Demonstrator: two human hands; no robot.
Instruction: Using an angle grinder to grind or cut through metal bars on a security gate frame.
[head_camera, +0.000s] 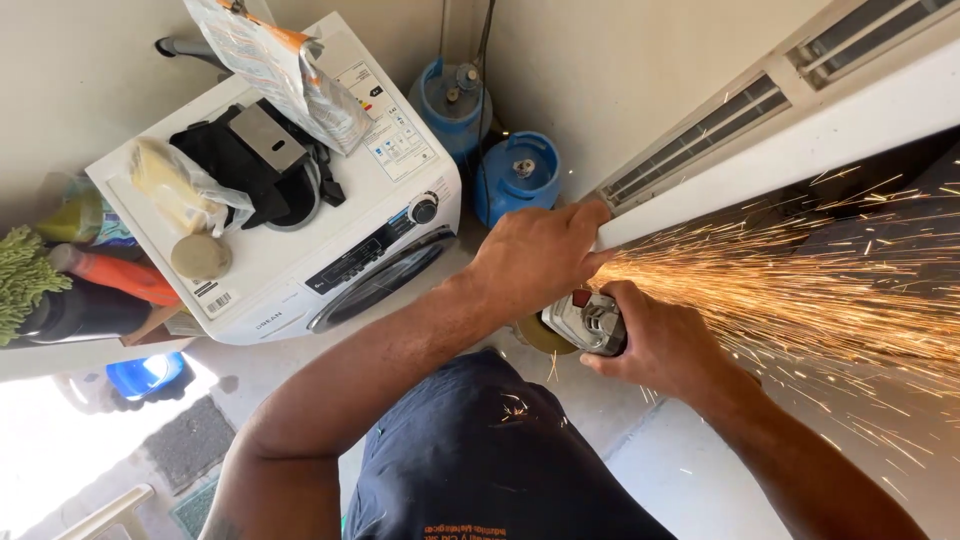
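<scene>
Looking down from the head camera, I see my right hand (668, 345) wrapped tightly around the grey body of an angle grinder (588, 322), fingers curled shut on it, with the tool held just under the edge of a long white metal frame (800, 150) that runs up to the right along the wall. My left hand (535, 255) is clamped over the near end of that frame, fingers folded over its edge and touching it right beside the grinder. A wide fan of orange sparks (800, 290) sprays off to the right from where the tool meets the frame, and a yellowish disc shows just left of the grinder's head, partly hidden by my left wrist. Below my arms I can see the dark blue shirt I am wearing. To the left stands a white washing machine (300, 260), well apart from my hands, with a black tool bag (250, 160), a clear plastic bag (175, 185) and a printed packet (290, 70) lying on its top. Behind it, in the corner, two blue gas cylinders (515, 175) stand side by side on the floor
</scene>
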